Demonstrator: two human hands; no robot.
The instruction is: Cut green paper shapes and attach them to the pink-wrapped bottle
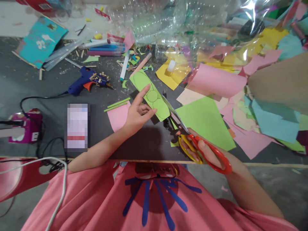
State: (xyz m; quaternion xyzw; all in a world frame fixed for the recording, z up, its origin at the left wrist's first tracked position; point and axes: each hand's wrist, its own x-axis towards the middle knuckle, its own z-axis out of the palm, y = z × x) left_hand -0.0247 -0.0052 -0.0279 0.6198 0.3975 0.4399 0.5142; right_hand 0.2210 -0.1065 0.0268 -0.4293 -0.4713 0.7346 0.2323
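My left hand pinches a strip of light green paper with pencilled outlines on it, lifted over the dark table. My right hand grips red and yellow scissors. Their blades point up-left and touch the strip's right edge. A large green sheet lies flat just right of the scissors. A pink sheet lies under my left hand.
A blue glue gun lies at the left, its cord running to a magenta box. A phone lies near the front edge. Coloured paper scraps, markers and clear plastic bottles crowd the back and right.
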